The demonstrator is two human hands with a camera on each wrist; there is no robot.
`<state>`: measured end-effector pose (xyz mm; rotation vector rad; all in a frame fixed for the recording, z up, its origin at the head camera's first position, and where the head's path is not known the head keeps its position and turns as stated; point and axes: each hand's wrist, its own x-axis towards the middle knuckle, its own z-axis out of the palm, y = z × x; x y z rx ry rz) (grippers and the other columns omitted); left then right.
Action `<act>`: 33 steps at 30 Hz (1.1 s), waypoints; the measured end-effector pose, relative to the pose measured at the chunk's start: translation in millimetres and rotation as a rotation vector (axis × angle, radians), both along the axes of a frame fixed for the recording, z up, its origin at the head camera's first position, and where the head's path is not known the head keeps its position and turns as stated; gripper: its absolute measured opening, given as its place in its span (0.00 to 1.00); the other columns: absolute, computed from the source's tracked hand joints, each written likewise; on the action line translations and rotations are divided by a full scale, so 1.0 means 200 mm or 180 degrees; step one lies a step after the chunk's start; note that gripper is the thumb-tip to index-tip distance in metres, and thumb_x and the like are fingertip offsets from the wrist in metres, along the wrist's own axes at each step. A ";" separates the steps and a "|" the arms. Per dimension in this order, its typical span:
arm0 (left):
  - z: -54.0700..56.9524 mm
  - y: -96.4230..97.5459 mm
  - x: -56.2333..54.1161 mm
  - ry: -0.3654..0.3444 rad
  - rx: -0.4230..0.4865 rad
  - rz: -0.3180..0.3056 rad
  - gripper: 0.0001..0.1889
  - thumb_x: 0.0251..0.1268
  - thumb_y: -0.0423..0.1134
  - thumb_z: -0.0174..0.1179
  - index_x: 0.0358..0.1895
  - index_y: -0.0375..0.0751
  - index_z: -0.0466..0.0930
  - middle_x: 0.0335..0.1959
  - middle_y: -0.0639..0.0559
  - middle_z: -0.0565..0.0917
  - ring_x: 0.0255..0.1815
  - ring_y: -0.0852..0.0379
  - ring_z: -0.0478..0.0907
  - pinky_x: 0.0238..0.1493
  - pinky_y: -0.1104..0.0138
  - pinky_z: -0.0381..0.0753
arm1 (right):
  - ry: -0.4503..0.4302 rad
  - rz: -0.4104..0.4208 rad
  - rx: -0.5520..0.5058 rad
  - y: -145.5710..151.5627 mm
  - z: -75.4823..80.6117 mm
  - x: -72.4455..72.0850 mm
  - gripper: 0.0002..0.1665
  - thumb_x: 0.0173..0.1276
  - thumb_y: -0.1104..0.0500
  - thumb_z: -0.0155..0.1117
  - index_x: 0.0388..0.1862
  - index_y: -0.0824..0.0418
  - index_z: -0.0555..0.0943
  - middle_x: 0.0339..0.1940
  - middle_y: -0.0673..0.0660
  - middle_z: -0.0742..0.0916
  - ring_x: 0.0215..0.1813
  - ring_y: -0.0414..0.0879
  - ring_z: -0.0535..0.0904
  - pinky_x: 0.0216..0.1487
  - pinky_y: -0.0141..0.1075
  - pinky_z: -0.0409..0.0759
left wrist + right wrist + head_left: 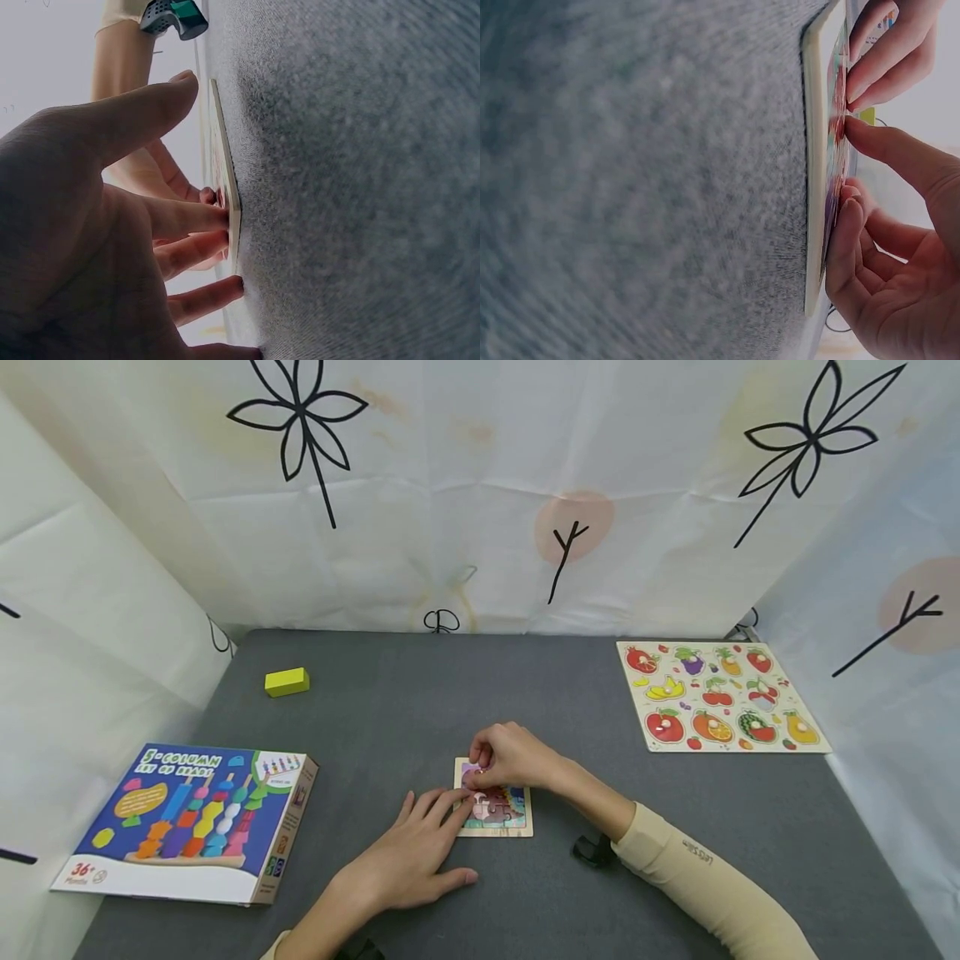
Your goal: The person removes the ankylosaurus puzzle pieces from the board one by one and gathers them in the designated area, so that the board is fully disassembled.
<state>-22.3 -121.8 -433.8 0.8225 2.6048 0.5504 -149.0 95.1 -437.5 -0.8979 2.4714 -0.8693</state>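
A small jigsaw puzzle (498,831) in a pale wooden frame lies flat on the grey table. Brown, pink and teal pieces show in its lower part. My left hand (416,852) lies spread at the puzzle's left side, its fingertips touching the frame's edge and the thumb held apart. From the right, my right hand (521,756) reaches over the puzzle's top left. Its fingers are bent, and the thumb and fingertips pinch a puzzle piece (470,770) low against the board. Those fingers hide most of that piece. In the right wrist view, the frame (815,150) appears edge-on.
A blue toy box (187,818) stands at the left. Behind it lies a yellow block (287,682). At the back right is a fruit puzzle board (720,697). Patterned white cloth (450,527) walls the table on its back and sides.
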 end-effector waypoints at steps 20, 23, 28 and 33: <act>0.01 0.00 0.00 0.0021 -0.0033 0.0010 0.46 0.75 0.62 0.66 0.86 0.41 0.62 0.86 0.48 0.61 0.85 0.39 0.60 0.79 0.25 0.60 | -0.0025 0.0182 -0.0288 0.04 -0.01 -0.02 0.09 0.71 0.60 0.78 0.46 0.61 0.91 0.37 0.53 0.91 0.33 0.33 0.80 0.37 0.25 0.81; 0.01 0.00 0.00 0.0026 -0.0031 0.0008 0.45 0.76 0.62 0.66 0.86 0.41 0.62 0.86 0.48 0.61 0.86 0.40 0.60 0.79 0.25 0.60 | 0.0069 0.0200 -0.0284 0.04 0.00 -0.01 0.08 0.70 0.63 0.77 0.46 0.62 0.90 0.39 0.56 0.90 0.34 0.35 0.81 0.37 0.26 0.81; 0.00 0.00 0.00 0.0003 -0.0024 0.0017 0.46 0.76 0.62 0.65 0.86 0.42 0.61 0.86 0.48 0.61 0.86 0.40 0.60 0.80 0.25 0.60 | 0.0096 0.0186 -0.0293 0.04 0.01 0.00 0.08 0.69 0.64 0.77 0.45 0.61 0.88 0.40 0.57 0.90 0.36 0.39 0.83 0.38 0.25 0.81; 0.00 0.00 0.00 -0.0020 -0.0026 0.0035 0.46 0.75 0.62 0.66 0.87 0.43 0.61 0.86 0.48 0.61 0.86 0.40 0.60 0.80 0.25 0.59 | -0.0078 0.0188 -0.0429 0.05 -0.01 0.00 0.07 0.70 0.64 0.77 0.44 0.60 0.87 0.35 0.53 0.90 0.34 0.36 0.82 0.37 0.27 0.82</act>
